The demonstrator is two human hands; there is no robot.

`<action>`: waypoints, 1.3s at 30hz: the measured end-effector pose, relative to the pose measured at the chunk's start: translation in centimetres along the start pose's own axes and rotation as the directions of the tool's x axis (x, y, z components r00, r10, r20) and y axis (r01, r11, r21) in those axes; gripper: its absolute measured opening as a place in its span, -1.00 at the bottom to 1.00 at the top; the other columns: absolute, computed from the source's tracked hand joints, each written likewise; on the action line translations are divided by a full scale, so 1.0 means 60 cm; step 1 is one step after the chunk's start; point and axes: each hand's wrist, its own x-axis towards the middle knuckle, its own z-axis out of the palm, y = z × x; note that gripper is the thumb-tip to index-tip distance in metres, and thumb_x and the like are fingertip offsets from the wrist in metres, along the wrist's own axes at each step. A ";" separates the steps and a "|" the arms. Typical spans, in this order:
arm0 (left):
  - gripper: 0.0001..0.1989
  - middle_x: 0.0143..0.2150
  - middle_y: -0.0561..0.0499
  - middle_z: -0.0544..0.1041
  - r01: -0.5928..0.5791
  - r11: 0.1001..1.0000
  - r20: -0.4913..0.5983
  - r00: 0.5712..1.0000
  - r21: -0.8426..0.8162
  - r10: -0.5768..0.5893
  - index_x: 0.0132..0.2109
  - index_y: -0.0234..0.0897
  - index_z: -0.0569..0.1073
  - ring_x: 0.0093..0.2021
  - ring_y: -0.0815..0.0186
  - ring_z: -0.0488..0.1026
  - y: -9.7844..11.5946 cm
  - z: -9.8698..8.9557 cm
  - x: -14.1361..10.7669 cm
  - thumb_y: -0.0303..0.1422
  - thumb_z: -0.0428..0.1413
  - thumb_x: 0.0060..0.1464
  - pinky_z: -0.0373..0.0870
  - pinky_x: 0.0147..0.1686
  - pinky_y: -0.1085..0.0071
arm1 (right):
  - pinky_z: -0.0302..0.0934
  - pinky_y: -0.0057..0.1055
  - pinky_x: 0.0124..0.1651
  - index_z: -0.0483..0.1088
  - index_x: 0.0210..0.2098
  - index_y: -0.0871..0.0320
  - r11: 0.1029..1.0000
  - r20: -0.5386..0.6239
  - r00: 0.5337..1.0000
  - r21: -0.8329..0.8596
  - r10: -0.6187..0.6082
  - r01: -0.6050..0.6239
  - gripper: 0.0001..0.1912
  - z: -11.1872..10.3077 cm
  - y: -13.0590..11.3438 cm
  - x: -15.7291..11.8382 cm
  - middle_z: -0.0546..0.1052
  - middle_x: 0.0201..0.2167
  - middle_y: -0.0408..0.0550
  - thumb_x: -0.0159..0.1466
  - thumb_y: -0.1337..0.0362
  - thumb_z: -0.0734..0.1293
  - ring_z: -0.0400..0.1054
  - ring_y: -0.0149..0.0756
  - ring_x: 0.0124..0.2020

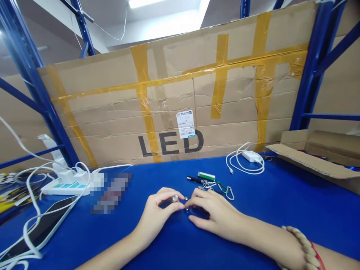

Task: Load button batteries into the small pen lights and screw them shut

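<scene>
My left hand is closed, its thumb and fingers around a small silver cylinder whose round end faces me. Opposite it, my right hand hovers low over the table with fingers curved and the thumb apart from the index finger. The right index fingertip meets the left fingertips. Two tiny round silver pieces, like button cells, lie around these fingertips. Just beyond my right hand are a black pen-shaped tube, a green and silver tube, a silver carabiner and a green carabiner.
A blue table spreads under my hands. To the left lie a phone, white cables and a power strip. A white charger with coiled cable is at the back right, beside an open cardboard box. Cardboard walls the back.
</scene>
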 end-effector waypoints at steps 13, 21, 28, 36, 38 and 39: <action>-0.70 -0.45 0.03 0.48 0.150 0.982 0.133 0.977 0.116 -0.165 -0.25 -0.29 0.38 -0.45 0.38 0.33 0.012 0.000 -0.002 -0.13 -0.03 0.13 0.22 -0.45 0.51 | 0.10 -0.54 -0.40 0.52 -0.29 0.02 0.987 -0.016 0.988 0.055 0.151 -0.150 -0.85 -0.007 0.008 0.002 0.47 -0.30 -0.18 0.13 0.21 0.37 0.31 -0.46 -0.42; -0.70 -0.45 0.03 0.48 0.131 0.980 0.139 0.978 0.149 -0.152 -0.18 -0.30 0.39 -0.51 0.41 0.27 0.013 0.002 -0.004 -0.16 -0.04 0.13 0.18 -0.50 0.52 | 0.08 -0.57 -0.52 0.52 -0.43 0.14 0.940 0.063 0.966 0.221 0.253 -0.260 -0.83 -0.010 0.017 0.004 0.49 -0.53 -0.17 0.02 0.18 0.43 0.32 -0.44 -0.51; -0.70 -0.49 0.01 0.47 0.126 0.991 0.144 0.981 0.054 -0.132 -0.20 -0.34 0.36 -0.55 0.42 0.33 0.015 0.000 -0.006 -0.18 -0.05 0.13 0.21 -0.55 0.56 | 0.13 -0.54 -0.56 0.50 -0.45 0.21 0.910 -0.407 0.845 0.364 0.347 -0.198 -0.77 -0.073 0.049 0.015 0.48 -0.60 -0.11 0.05 0.14 0.39 0.29 -0.46 -0.64; -0.84 -0.53 0.05 0.46 0.156 0.987 0.336 0.929 0.028 -0.156 -0.27 -0.33 0.34 -0.65 0.47 0.29 0.022 0.015 -0.015 -0.31 0.02 0.06 0.19 -0.62 0.59 | 0.17 -0.60 -0.54 0.48 -0.46 0.20 0.892 -0.449 0.881 0.446 0.152 0.073 -0.86 -0.023 -0.006 0.003 0.49 -0.55 -0.14 0.07 0.23 0.40 0.32 -0.50 -0.58; -0.84 -0.54 0.04 0.46 0.104 0.992 0.354 0.927 0.077 -0.124 -0.29 -0.33 0.35 -0.60 0.45 0.32 0.026 0.015 -0.017 -0.31 0.02 0.06 0.22 -0.57 0.58 | 0.17 -0.63 -0.53 0.48 -0.46 0.21 0.893 -0.441 0.896 0.420 0.044 0.163 -0.90 -0.003 -0.027 -0.001 0.49 -0.51 -0.15 0.06 0.28 0.41 0.31 -0.53 -0.58; -0.84 -0.54 0.04 0.46 0.081 0.992 0.360 0.926 0.096 -0.110 -0.29 -0.33 0.36 -0.58 0.44 0.33 0.028 0.015 -0.018 -0.30 0.02 0.07 0.23 -0.55 0.58 | 0.16 -0.64 -0.54 0.48 -0.45 0.21 0.892 -0.447 0.894 0.420 0.044 0.166 -0.91 0.003 -0.034 -0.003 0.49 -0.49 -0.15 0.07 0.29 0.41 0.31 -0.54 -0.58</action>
